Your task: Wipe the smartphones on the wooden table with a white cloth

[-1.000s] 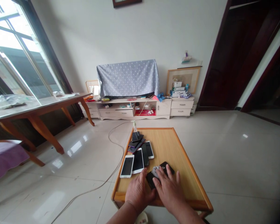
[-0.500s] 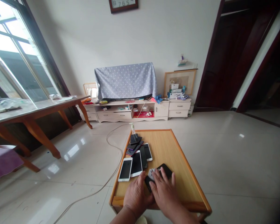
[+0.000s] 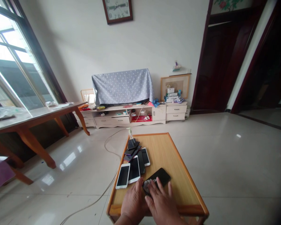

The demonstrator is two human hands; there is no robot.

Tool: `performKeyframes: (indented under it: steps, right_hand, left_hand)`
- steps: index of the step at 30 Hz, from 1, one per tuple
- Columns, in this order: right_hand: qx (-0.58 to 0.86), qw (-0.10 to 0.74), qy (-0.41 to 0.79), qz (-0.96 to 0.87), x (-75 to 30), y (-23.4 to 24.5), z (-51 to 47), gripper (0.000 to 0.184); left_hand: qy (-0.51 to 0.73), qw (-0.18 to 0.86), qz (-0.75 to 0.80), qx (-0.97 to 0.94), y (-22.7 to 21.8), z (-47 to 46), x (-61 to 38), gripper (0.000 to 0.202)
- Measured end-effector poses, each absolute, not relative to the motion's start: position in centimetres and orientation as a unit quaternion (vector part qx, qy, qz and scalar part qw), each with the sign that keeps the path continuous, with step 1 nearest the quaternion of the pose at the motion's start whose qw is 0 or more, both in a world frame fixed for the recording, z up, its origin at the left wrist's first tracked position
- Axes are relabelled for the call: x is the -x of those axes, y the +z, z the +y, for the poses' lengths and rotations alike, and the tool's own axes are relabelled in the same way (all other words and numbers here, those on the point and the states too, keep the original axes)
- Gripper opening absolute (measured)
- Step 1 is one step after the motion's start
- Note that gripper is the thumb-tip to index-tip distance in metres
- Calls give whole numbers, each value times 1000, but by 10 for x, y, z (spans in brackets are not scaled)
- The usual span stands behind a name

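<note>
A black smartphone (image 3: 163, 177) lies at an angle near the front of the small wooden table. My left hand (image 3: 133, 199) is at its near left end, thumb along the edge; its other fingers are mostly hidden. With fingers spread, my right hand (image 3: 163, 203) presses a crumpled grey cloth (image 3: 148, 186) onto the phone's lower left part. Left of my hands lie a white phone (image 3: 123, 176) with a dark screen, another white phone (image 3: 134, 168), a dark phone (image 3: 141, 162) and a third white phone (image 3: 145, 156).
The table (image 3: 159, 147) has a raised orange-brown rim. Behind the phones, more dark phones (image 3: 132, 152) overlap near a clear pump bottle (image 3: 130, 133). A cable (image 3: 100, 200) runs over the tiled floor at left. A low white cabinet (image 3: 114, 120) stands by the wall.
My right hand has slid the cloth toward the phone's near left end, uncovering more of its far part. The view has tilted up and shifted slightly right.
</note>
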State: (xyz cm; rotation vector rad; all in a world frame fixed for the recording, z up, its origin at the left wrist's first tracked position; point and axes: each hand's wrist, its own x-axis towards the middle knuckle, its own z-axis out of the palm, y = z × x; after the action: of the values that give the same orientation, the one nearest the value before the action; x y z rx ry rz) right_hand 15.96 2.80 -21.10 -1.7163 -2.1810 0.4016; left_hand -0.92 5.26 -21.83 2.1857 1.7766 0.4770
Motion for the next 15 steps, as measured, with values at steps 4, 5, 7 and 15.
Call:
performKeyframes:
  steps: [4,5,7,15]
  right_hand:
    - [613,169,136,-760,-172,-208,24,57]
    - [640,164,120,-741,-182,-207,30,59]
    - [694,152,87,-698,-200,-204,40,64]
    - [598,149,161,-771,-169,-205,7,61]
  left_hand:
    - [162,149,619,-754,-218,52,8,74]
    - [166,146,620,-753,-218,52,8,75]
    - [177,136,620,-752,-218,51,7,76]
    - [166,143,618,-755,-218,52,8,72]
